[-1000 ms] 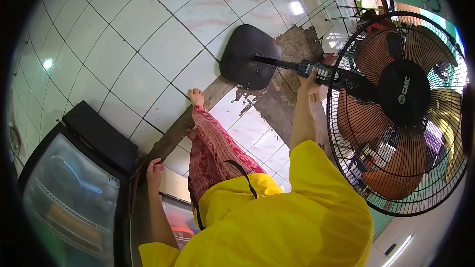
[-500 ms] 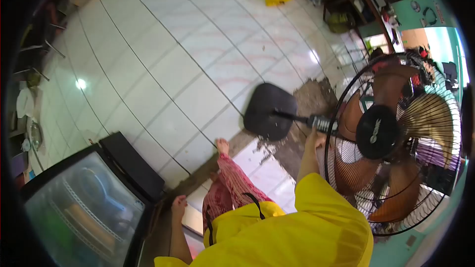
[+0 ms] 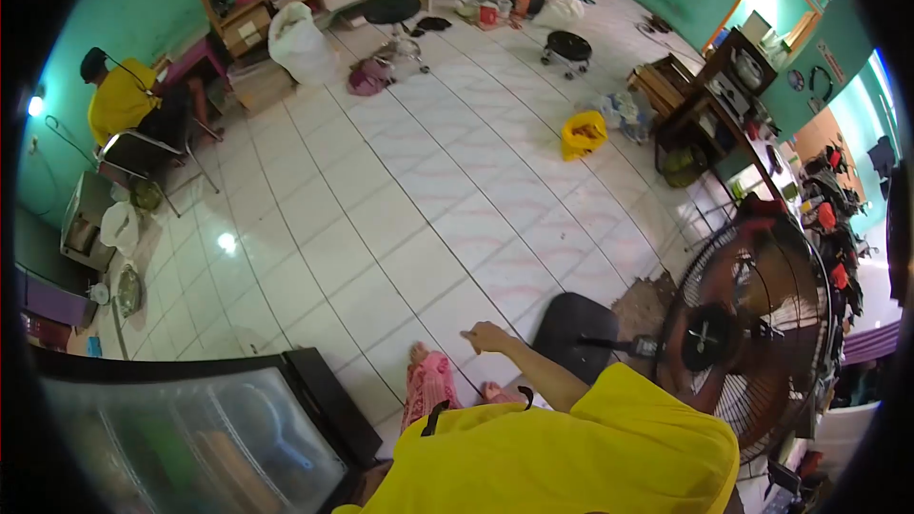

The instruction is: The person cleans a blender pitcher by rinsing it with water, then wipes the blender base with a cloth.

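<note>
My right hand (image 3: 486,335) is held out over the tiled floor, fingers loosely apart and pointing left, with nothing in it. It is just left of the black square base (image 3: 576,322) of a pedestal fan (image 3: 752,333), apart from it. The fan has a black wire grille and brownish blades, and its pole with a control panel (image 3: 636,348) runs behind my forearm. My yellow shirt fills the bottom of the view, and my feet in red patterned trousers (image 3: 428,385) stand below the hand. My left hand is out of sight.
A glass-topped chest freezer (image 3: 190,438) stands at lower left. A person in a yellow shirt (image 3: 119,100) sits at the far left wall. Two black stools (image 3: 569,43), a white sack (image 3: 300,43), a yellow bag (image 3: 583,133) and dark shelves (image 3: 724,95) ring the tiled floor.
The view has swung up from the floor to the whole room. My right hand has let go of the fan's pole and moved left. My left hand has left the freezer's edge and gone out of view.
</note>
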